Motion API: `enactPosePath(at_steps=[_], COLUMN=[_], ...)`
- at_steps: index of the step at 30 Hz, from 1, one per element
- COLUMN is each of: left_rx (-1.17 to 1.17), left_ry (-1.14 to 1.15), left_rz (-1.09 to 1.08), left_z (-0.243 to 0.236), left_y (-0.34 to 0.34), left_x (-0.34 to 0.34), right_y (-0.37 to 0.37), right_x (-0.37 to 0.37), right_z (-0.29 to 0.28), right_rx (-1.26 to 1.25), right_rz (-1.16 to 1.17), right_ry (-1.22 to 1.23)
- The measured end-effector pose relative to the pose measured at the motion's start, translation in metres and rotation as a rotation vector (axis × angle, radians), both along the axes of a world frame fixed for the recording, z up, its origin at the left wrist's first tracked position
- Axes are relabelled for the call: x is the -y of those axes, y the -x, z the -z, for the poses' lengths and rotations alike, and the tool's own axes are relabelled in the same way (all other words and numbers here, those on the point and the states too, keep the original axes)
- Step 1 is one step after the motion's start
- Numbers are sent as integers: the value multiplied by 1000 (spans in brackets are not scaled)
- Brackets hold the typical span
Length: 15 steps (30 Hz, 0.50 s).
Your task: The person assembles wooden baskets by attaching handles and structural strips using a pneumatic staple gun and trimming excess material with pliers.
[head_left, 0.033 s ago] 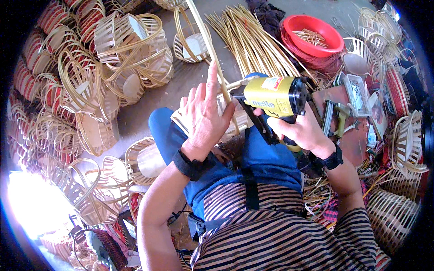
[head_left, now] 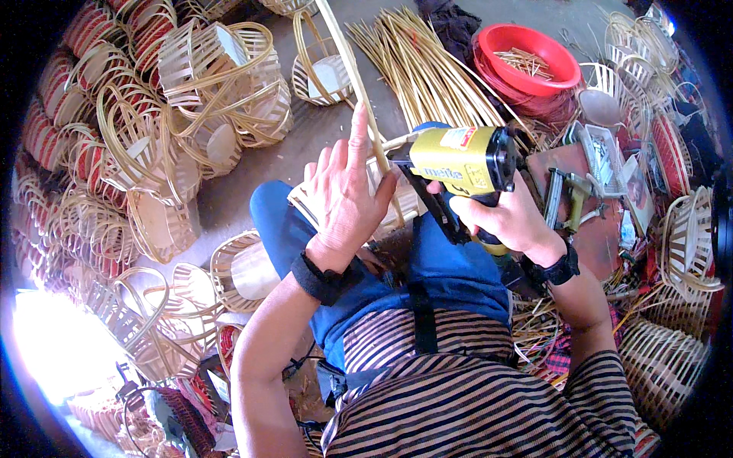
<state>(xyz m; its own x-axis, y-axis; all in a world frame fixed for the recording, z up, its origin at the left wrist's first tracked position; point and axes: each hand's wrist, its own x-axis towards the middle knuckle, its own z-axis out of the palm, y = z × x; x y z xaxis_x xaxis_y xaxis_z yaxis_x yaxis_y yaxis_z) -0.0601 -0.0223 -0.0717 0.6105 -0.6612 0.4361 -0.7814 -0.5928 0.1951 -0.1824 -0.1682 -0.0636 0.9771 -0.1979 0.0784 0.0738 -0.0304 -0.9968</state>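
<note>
A woven basket (head_left: 409,203) of pale bamboo slats rests on my lap between my thighs, partly hidden by both hands. My left hand (head_left: 345,191) holds a long bamboo strip (head_left: 342,47) against it. The index finger stretches along the strip and the thumb is on its other side. The strip runs up past the far edge of the view. Wrapped round the grip of a yellow and black staple gun (head_left: 454,162) is my right hand (head_left: 510,217). The gun's black front end is close beside the strip, near my left thumb; whether it touches is unclear.
Stacked baskets (head_left: 221,76) with hoop handles crowd the left. A bundle of bamboo sticks (head_left: 427,69) lies ahead, beside a red basin (head_left: 561,65) holding short sticks. To the right are a white plastic basket (head_left: 603,160), a second staple gun (head_left: 556,197) and more baskets (head_left: 687,240).
The staple gun has tilted very slightly in my right hand. My left hand and the strip look the same.
</note>
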Motion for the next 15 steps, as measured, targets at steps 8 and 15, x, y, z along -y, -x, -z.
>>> enactPosePath(at_steps=[8, 15], left_rx=[6, -4], left_ry=[26, 64], left_rz=[40, 82], left_z=[-1, -2], left_y=[0, 2], left_x=[0, 3], right_y=[-6, -5], right_x=[3, 9], right_z=[-3, -10], right_rx=[0, -35], right_rz=[-25, -22], right_ry=[11, 27])
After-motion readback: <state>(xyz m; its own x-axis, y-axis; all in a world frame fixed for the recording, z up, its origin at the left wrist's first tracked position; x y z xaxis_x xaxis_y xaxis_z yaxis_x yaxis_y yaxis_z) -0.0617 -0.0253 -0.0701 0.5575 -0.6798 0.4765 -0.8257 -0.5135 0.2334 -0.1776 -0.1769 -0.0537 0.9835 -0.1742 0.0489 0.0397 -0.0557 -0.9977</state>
